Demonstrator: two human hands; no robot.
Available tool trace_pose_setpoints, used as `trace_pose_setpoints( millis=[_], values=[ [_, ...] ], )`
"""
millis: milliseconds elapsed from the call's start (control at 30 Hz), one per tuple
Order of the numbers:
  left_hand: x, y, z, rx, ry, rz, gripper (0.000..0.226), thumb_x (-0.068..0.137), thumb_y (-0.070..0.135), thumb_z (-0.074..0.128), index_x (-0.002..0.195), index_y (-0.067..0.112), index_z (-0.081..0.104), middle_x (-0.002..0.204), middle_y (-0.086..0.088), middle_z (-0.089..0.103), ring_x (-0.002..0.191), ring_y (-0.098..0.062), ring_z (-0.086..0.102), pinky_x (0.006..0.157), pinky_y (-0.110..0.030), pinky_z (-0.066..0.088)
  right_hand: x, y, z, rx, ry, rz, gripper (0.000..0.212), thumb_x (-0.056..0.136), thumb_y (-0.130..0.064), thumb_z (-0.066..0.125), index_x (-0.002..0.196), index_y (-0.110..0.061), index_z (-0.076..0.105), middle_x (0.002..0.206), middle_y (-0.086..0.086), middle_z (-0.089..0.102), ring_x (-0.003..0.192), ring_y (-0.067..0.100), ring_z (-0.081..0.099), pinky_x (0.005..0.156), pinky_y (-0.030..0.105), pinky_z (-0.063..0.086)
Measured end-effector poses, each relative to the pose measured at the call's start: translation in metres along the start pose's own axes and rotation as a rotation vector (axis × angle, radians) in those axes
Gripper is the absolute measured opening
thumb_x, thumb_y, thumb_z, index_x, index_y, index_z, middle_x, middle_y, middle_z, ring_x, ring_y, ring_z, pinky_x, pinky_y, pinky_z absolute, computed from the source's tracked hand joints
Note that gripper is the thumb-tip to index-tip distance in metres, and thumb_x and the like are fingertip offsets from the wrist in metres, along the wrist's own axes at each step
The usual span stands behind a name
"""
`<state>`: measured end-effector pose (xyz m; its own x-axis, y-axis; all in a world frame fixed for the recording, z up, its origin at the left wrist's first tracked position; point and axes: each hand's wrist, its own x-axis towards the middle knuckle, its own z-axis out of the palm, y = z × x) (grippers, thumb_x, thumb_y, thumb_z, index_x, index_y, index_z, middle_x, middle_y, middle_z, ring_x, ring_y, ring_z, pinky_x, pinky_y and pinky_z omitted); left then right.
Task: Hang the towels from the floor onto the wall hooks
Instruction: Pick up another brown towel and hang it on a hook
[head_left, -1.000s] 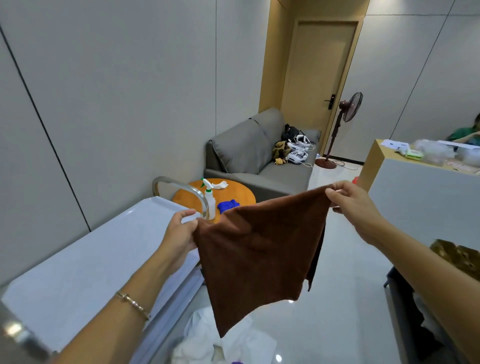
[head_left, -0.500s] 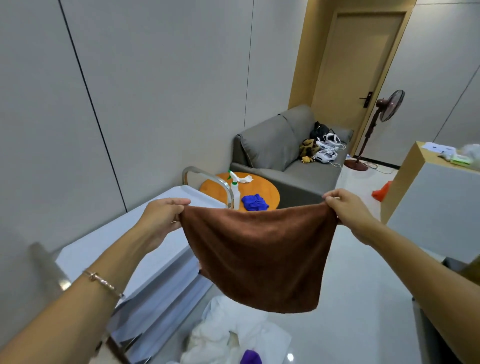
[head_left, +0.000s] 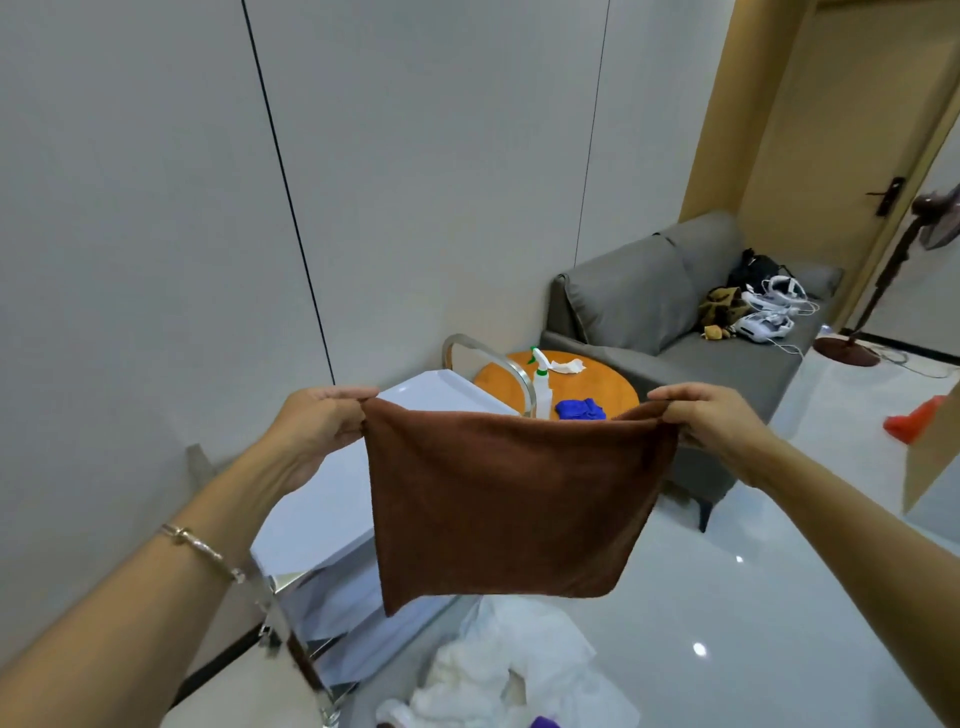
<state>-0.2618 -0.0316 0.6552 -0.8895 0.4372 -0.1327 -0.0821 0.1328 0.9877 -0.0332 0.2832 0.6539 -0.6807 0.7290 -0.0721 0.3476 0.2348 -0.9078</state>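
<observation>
Grey wall panels (head_left: 415, 156) are seen behind a brown towel (head_left: 509, 499), held spread in the air above white towels (head_left: 498, 675) heaped on the floor (head_left: 727, 597). Its upper corners are pinched by the left hand (head_left: 322, 421) and the right hand (head_left: 706, 421).

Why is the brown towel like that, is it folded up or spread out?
Spread out. The left hand and right hand each pinch a top corner, so the brown towel hangs flat between them like a curtain.
</observation>
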Motion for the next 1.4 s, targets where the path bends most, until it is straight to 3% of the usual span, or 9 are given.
trace_pose_setpoints(
  millis=[100, 300, 533, 767, 900, 1000, 1067, 1233, 1400],
  values=[
    [-0.006, 0.004, 0.009, -0.015, 0.099, 0.03, 0.015, 0.086, -0.002, 0.061, 0.098, 0.004, 0.067, 0.089, -0.011, 0.068, 0.079, -0.02, 0.065, 0.074, -0.022, 0.052, 0.014, 0.002, -0.007, 0.0, -0.035, -0.072, 0.013, 0.089, -0.009, 0.061, 0.098, -0.016, 0.067, 0.1, 0.005, 0.065, 0.096, 0.02, 0.059, 0.091, 0.04, 0.049],
    [-0.018, 0.004, 0.026, 0.103, 0.275, 0.028, 0.024, 0.084, -0.008, 0.061, 0.106, 0.0, 0.065, 0.083, -0.01, 0.066, 0.071, -0.019, 0.063, 0.068, -0.023, 0.056, 0.046, 0.01, -0.028, 0.005, -0.105, -0.123, 0.025, 0.088, 0.005, 0.059, 0.108, -0.007, 0.064, 0.085, 0.006, 0.063, 0.073, 0.016, 0.06, 0.066, 0.024, 0.052],
    [-0.05, -0.014, 0.041, 0.032, 0.383, -0.067, 0.035, 0.084, -0.018, 0.048, 0.108, 0.003, 0.063, 0.077, -0.008, 0.061, 0.047, -0.004, 0.061, 0.053, -0.011, 0.053, 0.075, 0.018, -0.017, -0.06, -0.227, -0.172, 0.016, 0.088, -0.007, 0.062, 0.101, -0.013, 0.068, 0.099, 0.009, 0.066, 0.087, 0.021, 0.062, 0.061, 0.022, 0.045],
    [-0.092, -0.028, 0.016, 0.102, 0.586, 0.014, 0.014, 0.079, 0.0, 0.07, 0.087, 0.011, 0.071, 0.078, -0.002, 0.07, 0.082, -0.02, 0.065, 0.087, -0.03, 0.051, 0.082, 0.01, 0.024, -0.138, -0.347, -0.352, 0.01, 0.085, -0.013, 0.07, 0.077, -0.019, 0.066, 0.078, 0.001, 0.066, 0.074, 0.01, 0.061, 0.062, 0.016, 0.044],
    [-0.121, -0.032, -0.007, 0.6, 0.746, 0.023, 0.012, 0.081, 0.011, 0.071, 0.091, 0.014, 0.075, 0.087, -0.004, 0.071, 0.087, -0.018, 0.064, 0.083, -0.023, 0.045, 0.08, -0.006, 0.056, -0.223, -0.406, -0.447, 0.012, 0.084, -0.012, 0.07, 0.074, -0.018, 0.065, 0.075, 0.005, 0.067, 0.071, 0.015, 0.061, 0.061, 0.021, 0.044],
    [-0.147, -0.033, -0.027, 1.006, 0.739, 0.046, 0.018, 0.083, 0.014, 0.064, 0.097, 0.014, 0.075, 0.094, -0.005, 0.073, 0.09, -0.021, 0.065, 0.078, -0.024, 0.044, 0.07, -0.023, 0.082, -0.327, -0.436, -0.539, 0.019, 0.086, -0.014, 0.067, 0.071, -0.023, 0.061, 0.075, 0.001, 0.065, 0.071, 0.014, 0.056, 0.059, 0.021, 0.039],
    [-0.164, -0.034, -0.042, 1.084, 0.722, 0.031, 0.016, 0.081, 0.014, 0.062, 0.091, 0.014, 0.075, 0.086, -0.005, 0.072, 0.082, -0.021, 0.064, 0.07, -0.026, 0.044, 0.061, -0.033, 0.1, -0.349, -0.445, -0.584, 0.02, 0.087, -0.014, 0.066, 0.071, -0.024, 0.058, 0.072, -0.006, 0.061, 0.069, 0.009, 0.054, 0.057, 0.019, 0.035],
    [-0.201, -0.043, -0.084, 1.009, 0.81, 0.022, 0.013, 0.081, 0.016, 0.062, 0.068, 0.015, 0.061, 0.064, 0.0, 0.058, 0.064, -0.019, 0.054, 0.055, -0.029, 0.036, 0.033, -0.051, 0.142, -0.331, -0.518, -0.623, 0.014, 0.092, -0.014, 0.059, 0.079, -0.017, 0.057, 0.075, -0.002, 0.059, 0.074, 0.017, 0.055, 0.06, 0.023, 0.038],
    [-0.245, -0.056, -0.135, 0.672, 0.864, -0.046, 0.023, 0.093, 0.018, 0.049, 0.075, 0.004, 0.054, 0.072, -0.001, 0.052, 0.072, -0.013, 0.044, 0.072, -0.036, 0.045, -0.01, -0.076, 0.192, -0.294, -0.653, -0.604, 0.012, 0.094, -0.017, 0.054, 0.082, -0.017, 0.053, 0.082, 0.006, 0.062, 0.08, 0.026, 0.057, 0.077, 0.045, 0.05]
  ],
)
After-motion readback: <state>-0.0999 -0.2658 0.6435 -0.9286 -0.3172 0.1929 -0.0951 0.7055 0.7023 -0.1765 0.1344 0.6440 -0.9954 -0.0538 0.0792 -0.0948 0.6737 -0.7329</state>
